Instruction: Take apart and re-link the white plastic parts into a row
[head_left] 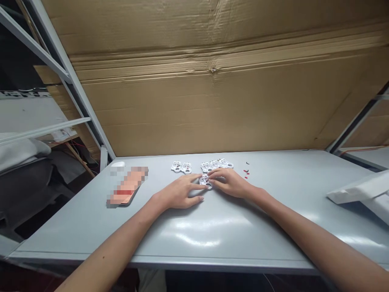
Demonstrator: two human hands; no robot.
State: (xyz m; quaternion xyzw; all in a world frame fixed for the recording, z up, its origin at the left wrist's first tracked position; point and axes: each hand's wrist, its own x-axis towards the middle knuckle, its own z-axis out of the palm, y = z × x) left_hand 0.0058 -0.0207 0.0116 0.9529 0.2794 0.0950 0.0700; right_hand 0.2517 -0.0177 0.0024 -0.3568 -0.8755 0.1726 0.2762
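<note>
Both my hands rest on a grey table (212,231) and meet over one small white flat part (206,181) with holes. My left hand (179,193) lies low with its fingers stretched toward the part, thumb and forefinger at its left edge. My right hand (229,182) curls its fingertips onto the part's right side. Just behind the hands lies a cluster of several similar white parts (216,164). A pair of the same parts (181,167) sits further left.
A phone with a blurred screen (127,187) lies at the table's left, a small white oval object (118,164) behind it. Tiny red and black bits (246,172) lie right of the cluster. White folded material (361,192) sits at the right edge. Cardboard (212,81) walls the back.
</note>
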